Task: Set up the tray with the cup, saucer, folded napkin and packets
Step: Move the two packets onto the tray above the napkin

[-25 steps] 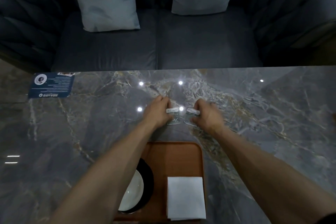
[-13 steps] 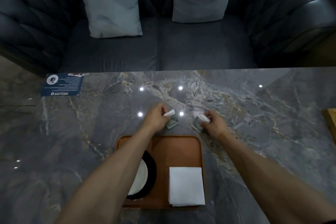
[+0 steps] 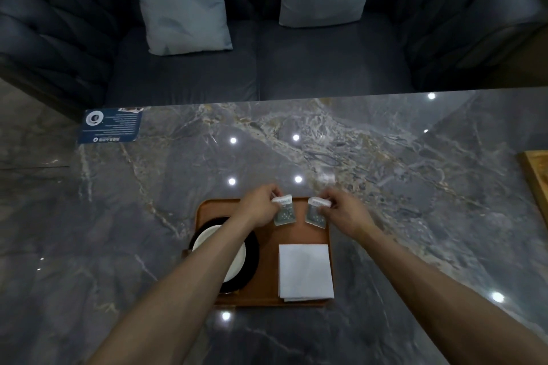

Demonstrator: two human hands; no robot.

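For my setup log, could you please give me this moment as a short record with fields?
Left hand: pinches a small grey-green packet over the tray's far edge
Right hand: pinches a second, matching packet
Tray: brown wooden tray on the grey marble table
On tray: white cup on black saucer; folded white napkin
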